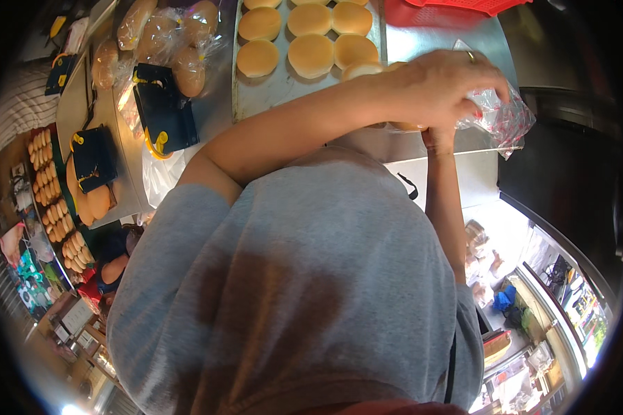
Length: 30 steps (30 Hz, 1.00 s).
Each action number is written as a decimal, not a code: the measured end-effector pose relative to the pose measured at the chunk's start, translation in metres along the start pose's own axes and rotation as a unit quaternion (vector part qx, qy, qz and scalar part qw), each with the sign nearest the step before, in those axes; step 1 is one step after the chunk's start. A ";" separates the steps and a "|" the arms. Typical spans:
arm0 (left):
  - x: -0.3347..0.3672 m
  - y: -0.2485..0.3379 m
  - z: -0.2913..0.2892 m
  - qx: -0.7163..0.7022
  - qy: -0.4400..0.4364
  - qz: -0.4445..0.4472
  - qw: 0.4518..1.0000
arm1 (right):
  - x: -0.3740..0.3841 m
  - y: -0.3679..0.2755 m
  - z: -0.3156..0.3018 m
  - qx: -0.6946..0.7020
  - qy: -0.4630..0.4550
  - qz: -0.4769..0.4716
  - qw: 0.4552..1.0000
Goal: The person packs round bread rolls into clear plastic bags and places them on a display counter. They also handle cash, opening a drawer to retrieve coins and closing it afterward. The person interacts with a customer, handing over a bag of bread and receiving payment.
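Observation:
My left arm reaches across to the right, and my left hand (439,86) is over a clear plastic bag (502,121) with reddish print. Its fingers and thumb curl around the crumpled film. Just below it, my right hand (437,140) comes up from the lower right; its fingers are hidden behind my left hand. Several round golden buns (311,55) lie in rows on a metal tray (256,100). More buns (362,70) show partly behind my left forearm, and a bun edge peeks out below it, next to my right hand.
Bagged bread loaves (160,38) lie at the upper left, near dark blue boxes (165,107) with yellow parts. A red plastic basket (436,14) stands beyond my hands. Trays of long rolls (52,183) are at far left, with another person (114,266) nearby. A dark panel (567,152) rises at right.

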<state>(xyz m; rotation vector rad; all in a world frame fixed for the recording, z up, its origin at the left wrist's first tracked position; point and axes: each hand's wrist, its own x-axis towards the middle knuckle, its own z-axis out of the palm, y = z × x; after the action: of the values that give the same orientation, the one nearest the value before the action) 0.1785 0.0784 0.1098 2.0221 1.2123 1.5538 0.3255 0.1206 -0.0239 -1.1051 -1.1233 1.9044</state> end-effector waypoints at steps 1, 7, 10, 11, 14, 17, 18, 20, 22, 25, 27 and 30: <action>-0.003 -0.004 -0.001 0.070 -0.018 0.000 0.997 | 0.000 0.000 -0.002 0.068 0.019 0.039 0.997; -0.088 -0.032 0.016 0.325 -0.303 -0.086 0.892 | 0.004 0.024 -0.020 0.126 -0.052 0.038 0.990; -0.090 -0.031 0.021 0.308 -0.291 -0.123 0.897 | 0.008 0.023 -0.021 0.168 -0.039 0.068 0.983; -0.094 -0.032 0.019 0.287 -0.286 -0.108 0.908 | 0.006 0.023 -0.021 0.176 -0.050 0.064 0.981; -0.101 -0.028 -0.010 0.255 -0.252 -0.053 0.932 | 0.006 0.013 -0.020 0.198 -0.089 0.041 0.975; -0.114 -0.008 -0.054 0.207 -0.214 0.050 0.953 | 0.008 -0.008 -0.019 0.319 -0.147 0.146 0.925; -0.115 0.004 -0.068 0.253 -0.191 0.082 0.945 | 0.003 -0.016 -0.011 0.327 -0.131 0.173 0.920; -0.118 0.005 -0.077 0.329 -0.058 0.164 0.928 | 0.005 -0.030 0.020 0.329 -0.133 0.212 0.910; -0.111 0.021 -0.093 0.397 0.050 0.223 0.889 | 0.010 -0.046 0.056 0.410 -0.279 0.258 0.829; -0.118 0.038 -0.122 0.423 0.171 0.166 0.874 | 0.032 -0.060 0.112 0.444 -0.431 0.326 0.714; -0.138 0.056 -0.136 0.391 0.275 0.046 0.877 | 0.002 -0.091 0.179 0.324 -0.420 0.234 0.815; -0.169 0.074 -0.147 0.054 0.447 -0.242 0.859 | 0.000 -0.063 0.221 0.104 -0.286 0.012 0.953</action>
<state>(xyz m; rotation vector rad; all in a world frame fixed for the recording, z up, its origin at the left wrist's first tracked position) 0.0693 -0.1302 0.1062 0.8285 1.9492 2.2121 0.1350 0.0705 0.0940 -0.4557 -1.1644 2.3772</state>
